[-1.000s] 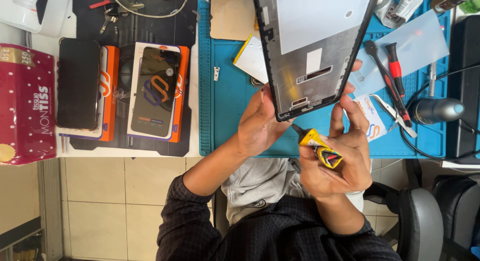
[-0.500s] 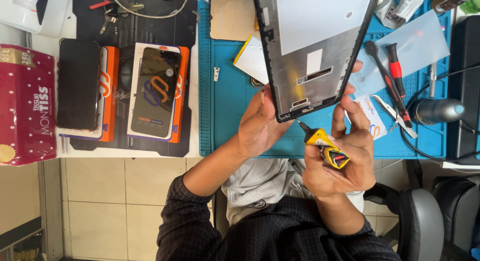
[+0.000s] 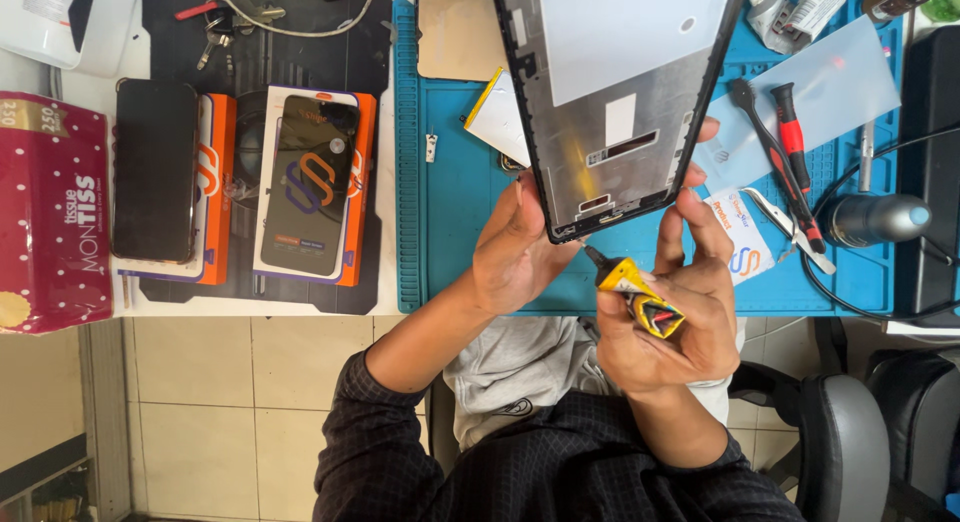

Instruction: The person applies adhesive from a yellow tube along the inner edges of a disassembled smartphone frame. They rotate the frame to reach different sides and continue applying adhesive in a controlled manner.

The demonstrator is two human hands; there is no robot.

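From my feed, the surface [image 3: 395, 307] is pale, overlaid by a blue work mat [image 3: 450, 182] and a black mat [image 3: 270, 62]. Below it, beige floor tiles [image 3: 250, 402] show. A grey-backed office chair [image 3: 850, 442] stands at lower right, evenly lit.

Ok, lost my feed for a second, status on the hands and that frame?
Left hand grips the tablet frame at its lower edge. Right hand holds yellow glue tube, nozzle at the frame's bottom edge. Nothing blocking.
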